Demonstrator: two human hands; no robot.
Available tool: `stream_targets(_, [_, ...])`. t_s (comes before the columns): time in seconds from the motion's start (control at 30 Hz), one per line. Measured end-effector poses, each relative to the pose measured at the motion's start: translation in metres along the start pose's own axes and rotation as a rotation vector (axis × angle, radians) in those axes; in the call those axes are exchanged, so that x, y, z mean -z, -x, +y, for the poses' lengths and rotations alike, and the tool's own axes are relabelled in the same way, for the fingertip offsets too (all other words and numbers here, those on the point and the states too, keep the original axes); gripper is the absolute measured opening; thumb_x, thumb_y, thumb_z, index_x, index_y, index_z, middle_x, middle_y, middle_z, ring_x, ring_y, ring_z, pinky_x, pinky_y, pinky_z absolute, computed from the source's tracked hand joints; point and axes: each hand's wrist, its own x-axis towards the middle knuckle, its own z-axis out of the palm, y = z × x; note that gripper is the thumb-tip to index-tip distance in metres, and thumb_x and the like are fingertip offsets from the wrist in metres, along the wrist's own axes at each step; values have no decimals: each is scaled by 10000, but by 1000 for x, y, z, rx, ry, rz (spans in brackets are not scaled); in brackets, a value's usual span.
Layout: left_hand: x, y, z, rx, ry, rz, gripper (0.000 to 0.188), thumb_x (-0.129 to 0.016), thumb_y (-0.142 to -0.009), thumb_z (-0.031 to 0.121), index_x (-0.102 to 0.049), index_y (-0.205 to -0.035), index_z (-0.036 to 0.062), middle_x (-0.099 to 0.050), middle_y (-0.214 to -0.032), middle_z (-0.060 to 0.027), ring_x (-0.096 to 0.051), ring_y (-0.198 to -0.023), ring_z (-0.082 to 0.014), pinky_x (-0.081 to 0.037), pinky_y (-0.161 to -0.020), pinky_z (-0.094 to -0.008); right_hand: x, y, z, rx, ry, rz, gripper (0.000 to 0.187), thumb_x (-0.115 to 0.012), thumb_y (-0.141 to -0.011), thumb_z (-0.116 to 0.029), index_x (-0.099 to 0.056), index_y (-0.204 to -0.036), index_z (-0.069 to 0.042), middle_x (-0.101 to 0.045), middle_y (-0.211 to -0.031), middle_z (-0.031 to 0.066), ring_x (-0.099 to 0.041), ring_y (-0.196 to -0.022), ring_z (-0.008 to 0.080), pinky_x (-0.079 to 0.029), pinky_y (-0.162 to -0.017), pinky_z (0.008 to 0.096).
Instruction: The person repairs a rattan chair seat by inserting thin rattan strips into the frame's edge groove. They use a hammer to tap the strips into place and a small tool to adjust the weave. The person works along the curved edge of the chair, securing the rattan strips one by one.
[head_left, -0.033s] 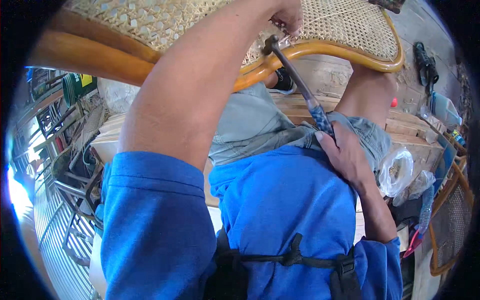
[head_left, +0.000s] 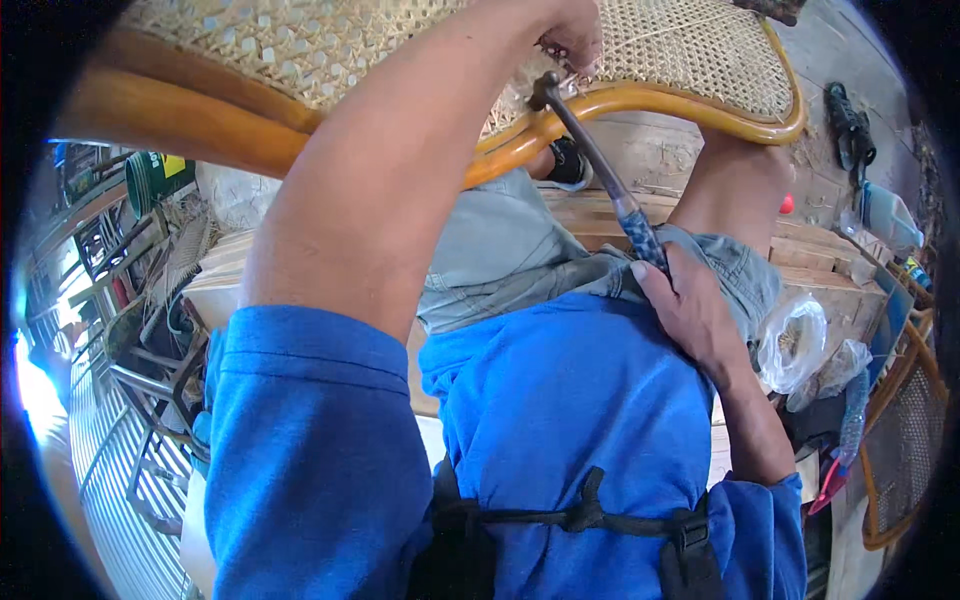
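A hammer (head_left: 595, 155) with a dark metal shaft and a blue-patterned grip is in my right hand (head_left: 697, 310), whose fingers are wrapped round the grip by my lap. Its head rests at or just above the curved edge of a honey-brown wooden frame (head_left: 650, 95). Woven cane mesh (head_left: 700, 55) fills that frame. Over the mesh, close to the hammer head, my left hand (head_left: 572, 38) is closed with its fingers bent down. Whatever it pinches is too small and too hidden to name.
The frame lies across my knees. Metal racks and chairs (head_left: 150, 370) crowd the left side, with a green container (head_left: 160, 178) behind. To the right are a roll of clear plastic (head_left: 793, 343), a cane-filled frame (head_left: 905, 440) and a dark sandal (head_left: 850, 130) on the floor.
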Motion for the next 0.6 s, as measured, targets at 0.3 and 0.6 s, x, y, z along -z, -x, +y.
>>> stream_targets(0.3, [-12,-52,-20,-198,-269,139,189,-667,-666,228,-662,-772,71,-598,-628,-75,-505,-537,-194,-416,-519,-374,46,4,16,-91,-14,230,281,-535,-887,-256,-531,-1001,1,-551,-735,274,-551,-760,466,-439,-664,450])
stream_targets(0.6, [-25,-27,-26,-149,136,410,207,-561,-674,208,-586,-630,7,-511,-539,-98,-433,-507,-181,-386,-518,-385,124,-36,51,-166,548,517,291,-521,-847,-185,-508,-1083,-14,-606,-875,254,-587,-822,438,-454,-730,520])
